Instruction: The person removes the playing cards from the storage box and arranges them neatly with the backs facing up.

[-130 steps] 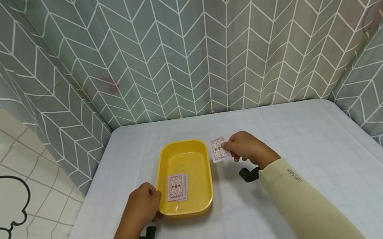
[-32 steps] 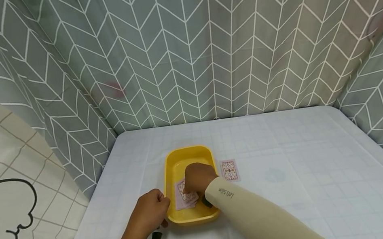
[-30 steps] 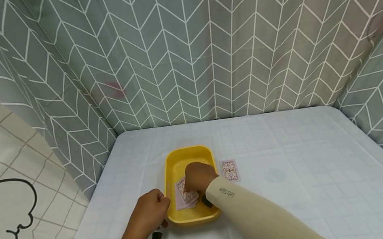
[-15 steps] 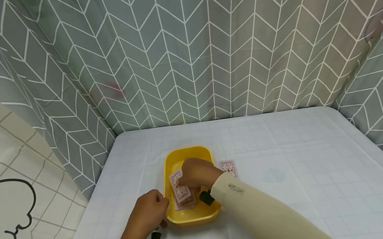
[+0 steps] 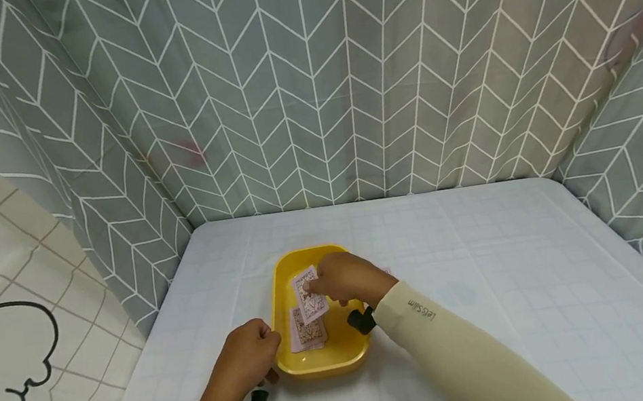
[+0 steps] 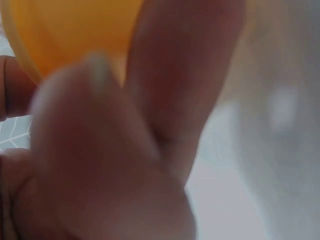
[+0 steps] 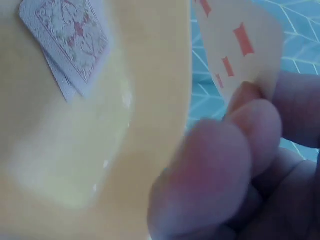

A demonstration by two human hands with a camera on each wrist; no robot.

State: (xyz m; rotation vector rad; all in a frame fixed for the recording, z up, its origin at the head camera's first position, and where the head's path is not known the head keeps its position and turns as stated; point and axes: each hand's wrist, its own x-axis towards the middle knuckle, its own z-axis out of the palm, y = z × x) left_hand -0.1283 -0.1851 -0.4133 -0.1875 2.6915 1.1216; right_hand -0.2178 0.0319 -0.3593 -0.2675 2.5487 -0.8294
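My right hand pinches a playing card between thumb and fingers over the yellow tray. Its patterned red-and-white back faces up in the head view. From the right wrist view, the underside of the held card shows red pips. A small, loosely overlapping pile of playing cards lies face down in the near left part of the tray. At the tray's left rim, my left hand grips the edge with curled fingers; thumb and fingers appear large and blurred around the tray wall in the left wrist view.
Just right of the tray, one playing card on the table is mostly hidden behind my right hand. The white cloth-covered table spreads to the right. A grey chevron curtain stands along the back and sides.
Over the last second my right hand has lifted a card off the pile and carried it up and away toward the tray's far side. Earlier it set a card on the table. My left hand stays put.
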